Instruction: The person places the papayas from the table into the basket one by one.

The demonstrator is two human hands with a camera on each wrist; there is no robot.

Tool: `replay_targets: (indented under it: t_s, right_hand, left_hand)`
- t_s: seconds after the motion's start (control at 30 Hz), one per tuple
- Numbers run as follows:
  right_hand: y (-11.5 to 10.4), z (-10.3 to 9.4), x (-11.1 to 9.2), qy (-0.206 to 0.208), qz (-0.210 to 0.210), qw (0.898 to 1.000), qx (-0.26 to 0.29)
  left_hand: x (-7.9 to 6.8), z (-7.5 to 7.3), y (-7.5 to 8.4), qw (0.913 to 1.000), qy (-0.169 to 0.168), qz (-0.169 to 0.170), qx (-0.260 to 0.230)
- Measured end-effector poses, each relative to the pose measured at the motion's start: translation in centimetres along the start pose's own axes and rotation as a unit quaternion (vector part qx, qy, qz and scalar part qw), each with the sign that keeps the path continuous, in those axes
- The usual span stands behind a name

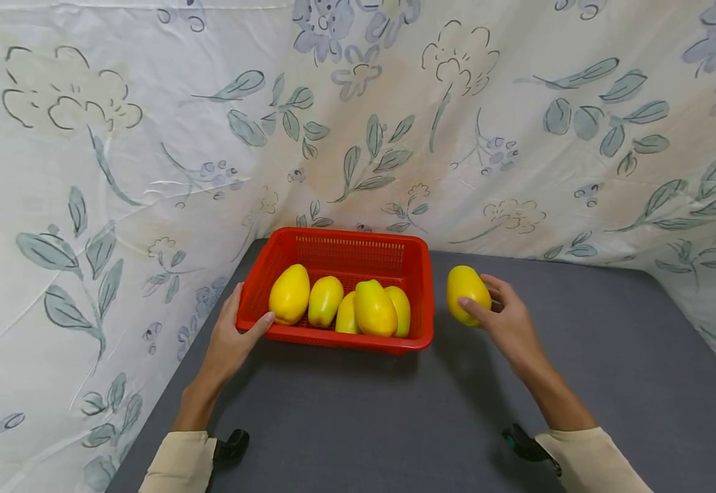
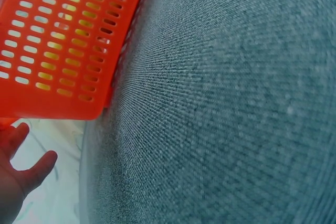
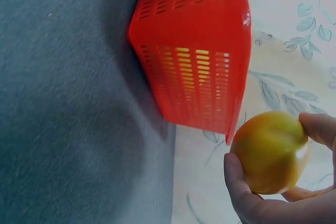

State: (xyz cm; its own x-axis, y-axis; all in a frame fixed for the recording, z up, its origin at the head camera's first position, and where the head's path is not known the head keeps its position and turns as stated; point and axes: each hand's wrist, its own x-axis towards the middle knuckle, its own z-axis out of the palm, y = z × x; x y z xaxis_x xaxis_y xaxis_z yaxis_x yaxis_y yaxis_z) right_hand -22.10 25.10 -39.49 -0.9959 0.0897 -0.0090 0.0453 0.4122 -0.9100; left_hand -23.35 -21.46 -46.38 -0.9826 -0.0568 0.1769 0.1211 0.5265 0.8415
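A red plastic basket point(image 1: 348, 337) with slotted walls stands on the grey cloth toward the back, with several smooth yellow mango-like fruits point(image 1: 289, 294) lying in it. My left hand point(image 1: 228, 337) grips its front left corner, thumb over the rim; in the left wrist view two fingertips point(image 2: 44, 165) show beyond the basket's end. To the right of the basket, my right hand point(image 1: 506, 320) holds another yellow mango-like fruit point(image 1: 465, 291) between thumb and fingers, raised above the cloth. The right wrist view shows the lobed end of this fruit point(image 3: 270, 153) near the basket rim.
Grey cloth point(image 1: 346, 418) covers the table. A floral curtain point(image 1: 358, 123) hangs right behind the basket and along the left side. Each wrist carries a dark strap point(image 1: 231, 446) at the sleeve cuff.
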Motion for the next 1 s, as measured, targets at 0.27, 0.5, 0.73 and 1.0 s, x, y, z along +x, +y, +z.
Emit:
replay_targets:
  t_s: [0.27,0.5,0.73,1.0]
  right_hand:
    - [-1.1,1.0,-0.1,-0.002,-0.016,1.0,0.018]
    - [-2.0,2.0,-0.2,-0.009,-0.026,0.999,0.027]
    - [-2.7,2.8,-0.3,-0.013,-0.041,0.998,0.039]
    - [-3.0,3.5,-0.3,-0.021,-0.043,0.997,0.057]
  left_hand:
    - [-0.1,-0.2,-0.1,1.0,-0.003,-0.005,-0.001]
    - [-0.1,-0.3,-0.3,1.0,-0.006,-0.004,-0.005]
    - [0.0,-0.4,-0.2,1.0,-0.006,0.0,-0.004]
    - [0.0,-0.5,-0.2,1.0,-0.009,0.001,-0.003]
